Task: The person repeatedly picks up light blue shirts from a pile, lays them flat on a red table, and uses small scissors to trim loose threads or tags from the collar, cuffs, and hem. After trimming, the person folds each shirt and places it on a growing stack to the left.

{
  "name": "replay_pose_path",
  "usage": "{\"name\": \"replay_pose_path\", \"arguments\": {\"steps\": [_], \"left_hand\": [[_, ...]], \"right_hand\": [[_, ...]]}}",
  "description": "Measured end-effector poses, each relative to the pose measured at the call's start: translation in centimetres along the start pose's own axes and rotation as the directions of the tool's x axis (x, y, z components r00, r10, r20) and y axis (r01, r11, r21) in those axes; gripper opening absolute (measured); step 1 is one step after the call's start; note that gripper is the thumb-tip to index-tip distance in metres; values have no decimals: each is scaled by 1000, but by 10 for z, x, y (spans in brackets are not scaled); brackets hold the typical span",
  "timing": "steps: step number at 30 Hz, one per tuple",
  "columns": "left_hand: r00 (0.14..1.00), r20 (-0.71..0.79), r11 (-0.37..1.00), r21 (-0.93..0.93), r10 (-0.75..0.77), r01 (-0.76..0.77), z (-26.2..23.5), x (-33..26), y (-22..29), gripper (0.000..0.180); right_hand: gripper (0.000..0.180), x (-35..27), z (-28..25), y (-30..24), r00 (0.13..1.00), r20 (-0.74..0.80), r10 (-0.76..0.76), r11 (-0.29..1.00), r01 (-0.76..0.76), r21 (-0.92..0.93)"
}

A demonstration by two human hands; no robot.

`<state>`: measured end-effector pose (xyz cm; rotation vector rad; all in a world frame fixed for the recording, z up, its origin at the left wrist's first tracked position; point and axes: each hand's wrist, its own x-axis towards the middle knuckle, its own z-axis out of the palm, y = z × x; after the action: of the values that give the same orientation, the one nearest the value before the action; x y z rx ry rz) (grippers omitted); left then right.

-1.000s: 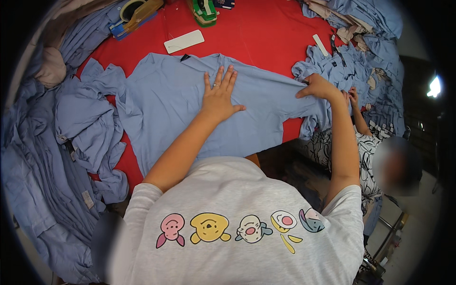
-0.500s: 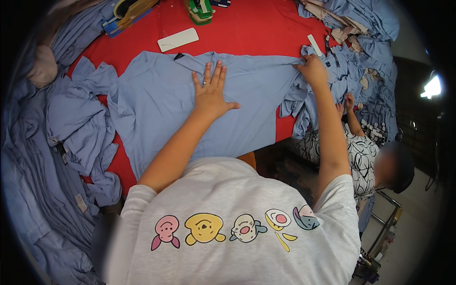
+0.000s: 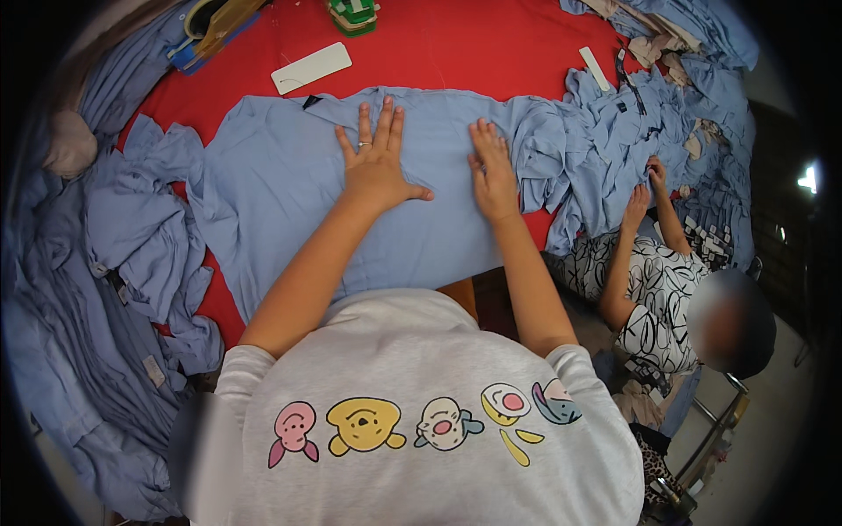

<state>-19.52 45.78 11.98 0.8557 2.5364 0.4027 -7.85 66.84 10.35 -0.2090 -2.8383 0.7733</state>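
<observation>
A light blue garment (image 3: 281, 184) lies spread over the red-covered table (image 3: 456, 53) in front of me. My left hand (image 3: 379, 171) rests flat on its middle, fingers spread, with a ring on one finger. To the right, my right hand (image 3: 495, 171) lies on the same cloth, fingers stretched out and close together, holding nothing. Just beyond it the fabric runs into a crumpled blue heap (image 3: 605, 140). Near the garment's far edge shows a small black tag (image 3: 311, 102).
Blue garments (image 3: 132, 228) are piled along the left. A white card (image 3: 311, 68), a green tape dispenser (image 3: 353, 16) and a yellow-blue one (image 3: 206, 31) stand at the back. A white strip (image 3: 595, 68) and black scissors (image 3: 628, 79) lie far right. A co-worker (image 3: 675, 298) handles cloth there.
My right hand has let go of the garment's far right edge and come left and nearer onto the cloth. The fabric there is now bunched. My left hand stays on the cloth.
</observation>
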Motion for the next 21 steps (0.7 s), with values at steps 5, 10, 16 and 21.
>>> {"name": "replay_pose_path", "arguments": {"steps": [5,10,16,21], "left_hand": [[999,33,999,44,-27,25,-2,4,3,161],[999,49,998,54,-16,14,-1,5,1,159],[1000,17,997,71,-11,10,2,9,2,159],[999,20,998,62,-29,28,4,6,1,160]], "right_hand": [[52,19,-12,45,996,-75,45,999,-47,-19],[54,19,-10,52,994,-100,40,999,-38,19],[40,18,-58,53,912,15,410,710,-330,622],[32,-1,-95,55,885,-407,227,966,-259,-25]]}}
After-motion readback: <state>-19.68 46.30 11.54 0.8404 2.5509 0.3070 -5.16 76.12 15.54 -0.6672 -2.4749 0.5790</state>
